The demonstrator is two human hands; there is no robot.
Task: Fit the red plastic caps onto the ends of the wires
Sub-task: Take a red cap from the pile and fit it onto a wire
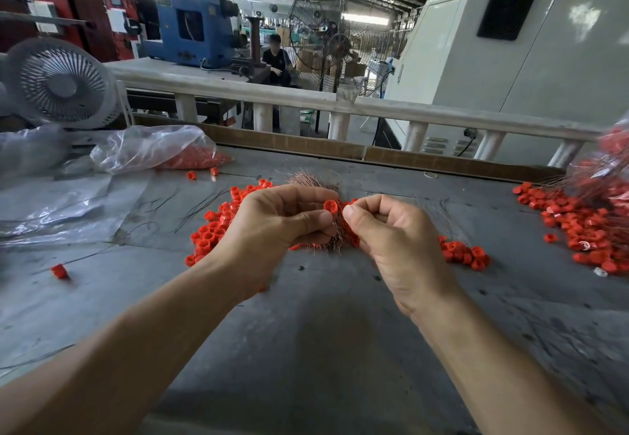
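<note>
My left hand (282,220) pinches a red cap (330,206) between thumb and forefinger, just above the grey table. My right hand (391,230) is curled beside it, its thumb and forefinger pinched together right next to the cap; the thin wire it seems to hold is too fine to make out. A bundle of copper wires (315,179) lies on the table behind and under both hands. Loose red caps (211,230) are scattered left of my hands, and more loose caps (464,254) lie to the right.
A clear plastic bag (153,148) with red caps lies at the back left, beside plastic sheeting (58,210). A heap of capped wires (592,227) sits at the right edge. A grey fan (64,84) stands at the far left. A white railing (306,101) runs behind the table.
</note>
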